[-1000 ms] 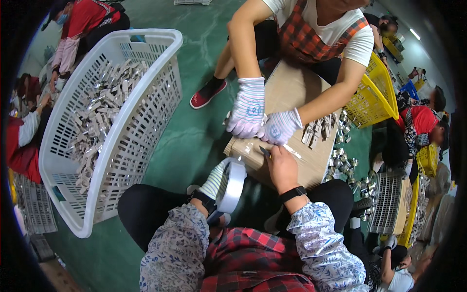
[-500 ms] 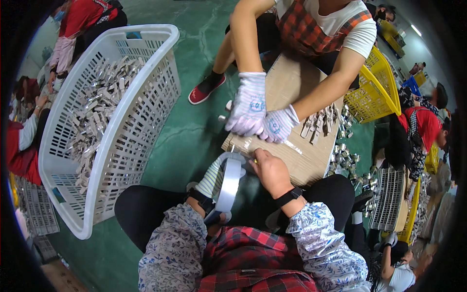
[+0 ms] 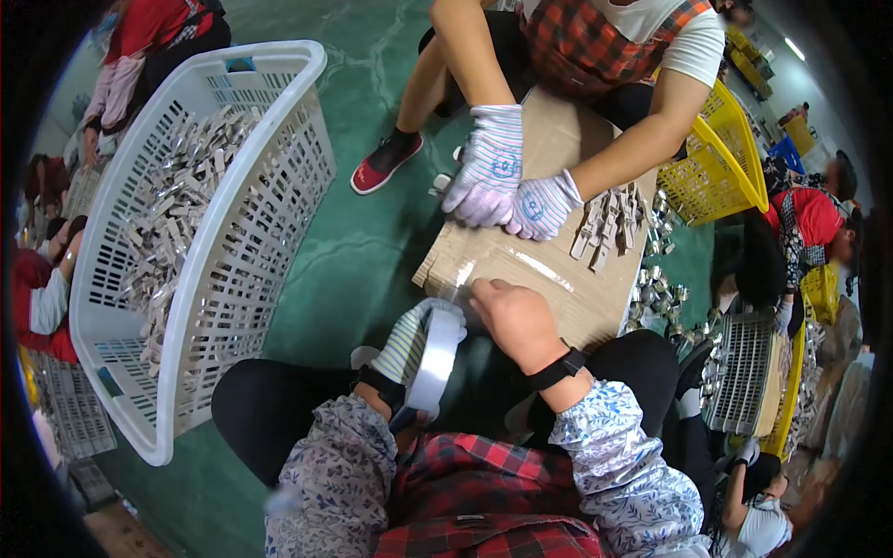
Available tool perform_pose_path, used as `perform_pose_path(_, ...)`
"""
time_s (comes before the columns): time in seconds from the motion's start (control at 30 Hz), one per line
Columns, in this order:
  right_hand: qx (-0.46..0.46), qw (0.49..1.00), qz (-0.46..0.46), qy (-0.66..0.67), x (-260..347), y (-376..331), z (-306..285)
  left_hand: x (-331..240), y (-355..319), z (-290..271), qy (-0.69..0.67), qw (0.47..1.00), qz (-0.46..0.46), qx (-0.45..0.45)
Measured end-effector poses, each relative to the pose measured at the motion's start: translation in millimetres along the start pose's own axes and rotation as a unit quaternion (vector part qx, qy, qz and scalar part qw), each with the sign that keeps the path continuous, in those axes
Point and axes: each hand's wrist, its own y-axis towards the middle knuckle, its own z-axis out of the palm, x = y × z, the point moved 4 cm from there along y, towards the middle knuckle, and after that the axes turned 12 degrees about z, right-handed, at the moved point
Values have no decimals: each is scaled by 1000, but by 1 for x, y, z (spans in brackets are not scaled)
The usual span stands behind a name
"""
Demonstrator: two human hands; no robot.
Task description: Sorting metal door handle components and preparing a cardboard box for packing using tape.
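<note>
My left hand, in a striped glove, is closed on a wide roll of clear tape. A shiny strip of tape lies at the near left corner of a cardboard box, just above the roll. My bare right hand is at the box's near edge beside that strip, fingers curled; what its fingertips hold is hidden. Across the box, a co-worker's two gloved hands press on the top. Flat metal clips lie on the box, right of those hands.
A white basket full of metal parts stands at the left. Shiny metal pieces lie right of the box, near a yellow basket. A grey crate and other people are farther right. The floor is green.
My right hand has changed from a pinch to curled fingers at the box edge. The co-worker's hands appear slightly higher in view. My left hand still holds the tape roll.
</note>
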Motion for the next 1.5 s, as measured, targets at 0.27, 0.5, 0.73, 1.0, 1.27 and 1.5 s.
perform_pose_path(0.27, -3, 996, -33, -81, 8, -2, 26, 3, -3, -6, 94, 994, 53, -9)
perform_pose_path(0.5, -20, 992, -9, -127, 11, 0, 30, -9, -18, -25, 186, 977, 106, -1)
perform_pose_path(0.73, -136, 987, 12, 80, -11, -20, -26, -80, 7, 7, 139, 939, 309, -59)
perform_pose_path(1.0, -456, 789, 393, 126, -175, -92, -33, -59, 48, 35, 129, 956, 263, 7)
perform_pose_path(1.27, -273, 748, 553, 248, -215, -112, 25, -53, 35, 9, 226, 928, 288, -67)
perform_pose_path(1.5, -284, 754, 550, 219, -189, -121, 22, -52, 37, -57, 277, 895, 317, -149)
